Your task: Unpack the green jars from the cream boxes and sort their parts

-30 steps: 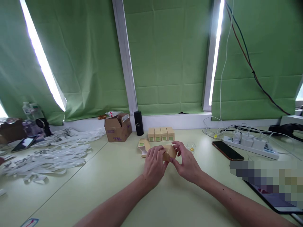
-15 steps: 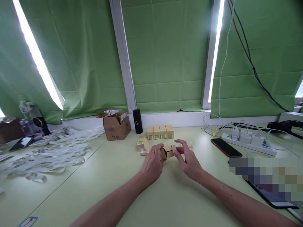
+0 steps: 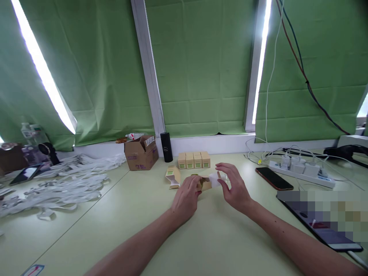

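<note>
My left hand (image 3: 186,195) is wrapped round a small brown cardboard box (image 3: 206,185), which lies open toward the right. My right hand (image 3: 235,189) is just right of the box, its thumb and index finger at a whitish, translucent piece (image 3: 214,179) that sticks out from the open end. Left of my left hand stands another small box (image 3: 173,177) with its flaps open and a green label. Behind the hands, several closed small boxes (image 3: 194,160) stand side by side in a row.
A larger carton (image 3: 141,152) and a black cylinder (image 3: 166,147) stand at the back. White straps (image 3: 66,188) cover the left side. To the right lie a phone (image 3: 274,178), a power strip (image 3: 301,174) with cables, and a tablet (image 3: 319,226).
My right hand has moved slightly right and up, away from the box. The whitish piece now shows between the box and my right fingers.
</note>
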Tool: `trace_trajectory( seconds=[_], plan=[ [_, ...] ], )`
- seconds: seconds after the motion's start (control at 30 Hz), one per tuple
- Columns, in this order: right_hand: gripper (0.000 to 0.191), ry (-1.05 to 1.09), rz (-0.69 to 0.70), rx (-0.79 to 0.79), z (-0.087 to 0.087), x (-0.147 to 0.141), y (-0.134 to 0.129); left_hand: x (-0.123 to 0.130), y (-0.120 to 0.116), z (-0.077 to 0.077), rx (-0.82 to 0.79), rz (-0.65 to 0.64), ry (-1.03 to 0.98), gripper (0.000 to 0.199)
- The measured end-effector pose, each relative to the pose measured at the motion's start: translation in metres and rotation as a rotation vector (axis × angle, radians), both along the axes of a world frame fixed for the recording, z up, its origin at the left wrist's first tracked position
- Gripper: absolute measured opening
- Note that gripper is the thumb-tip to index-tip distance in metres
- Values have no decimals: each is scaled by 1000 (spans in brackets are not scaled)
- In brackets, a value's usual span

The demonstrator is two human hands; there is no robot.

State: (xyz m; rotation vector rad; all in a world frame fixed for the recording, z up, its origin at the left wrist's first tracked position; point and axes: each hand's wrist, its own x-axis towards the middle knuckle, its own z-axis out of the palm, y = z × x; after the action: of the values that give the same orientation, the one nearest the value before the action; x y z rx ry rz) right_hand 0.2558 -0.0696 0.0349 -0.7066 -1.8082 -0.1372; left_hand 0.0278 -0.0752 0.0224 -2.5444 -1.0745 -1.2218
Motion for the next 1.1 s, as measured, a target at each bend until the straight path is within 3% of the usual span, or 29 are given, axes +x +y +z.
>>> trace_trajectory(
  seconds=[0.13,0.3,0.73,1.1],
  plan=[
    [42,-84,15,80,-6,3,6,1,0,-1,-12,-5,1,61],
    [48,-158,57,53,-14,0,9,0,1,-3,-30,-5,8,72],
    [37,-127,55,75,-6,-7,-6,0,2,-4,-4,16,-20,74],
    [26,-194,-45,-12,-19,-16,-2,-1,3,-6,45,18,18,72]
  ],
)
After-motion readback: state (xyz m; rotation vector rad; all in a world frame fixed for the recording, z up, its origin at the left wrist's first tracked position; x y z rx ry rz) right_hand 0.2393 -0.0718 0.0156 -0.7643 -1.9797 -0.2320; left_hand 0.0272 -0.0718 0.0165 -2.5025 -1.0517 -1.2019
